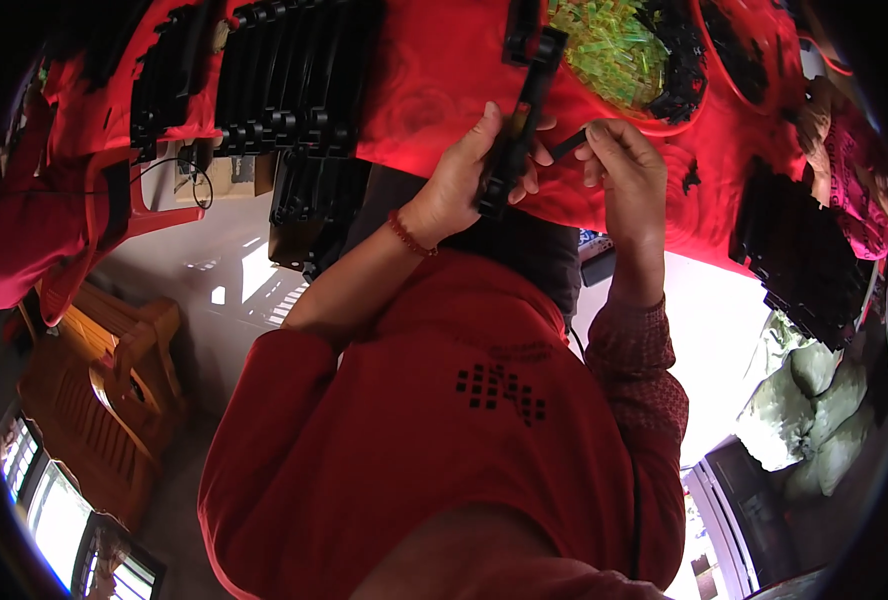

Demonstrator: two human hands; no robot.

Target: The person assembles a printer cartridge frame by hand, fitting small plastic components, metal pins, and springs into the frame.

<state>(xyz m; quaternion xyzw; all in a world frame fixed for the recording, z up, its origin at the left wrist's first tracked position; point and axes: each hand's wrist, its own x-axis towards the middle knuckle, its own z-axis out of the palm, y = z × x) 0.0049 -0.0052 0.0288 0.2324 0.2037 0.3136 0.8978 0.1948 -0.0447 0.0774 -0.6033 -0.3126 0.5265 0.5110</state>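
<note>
Left hand [456, 180] clamps a long black part [517, 135], axis pointing away from the torso [414, 420]; right hand [628, 172] pinches a short strip [568, 146] at the part's right.

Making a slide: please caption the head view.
Left hand holds a long black part; right hand pinches a small black strip beside it.

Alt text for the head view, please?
The left hand holds a long black bar; the right hand pinches a black strip beside it, at the edge of a red tablecloth. Beyond are a red basin with yellow-green pieces and, at left, a row of black parts.
</note>
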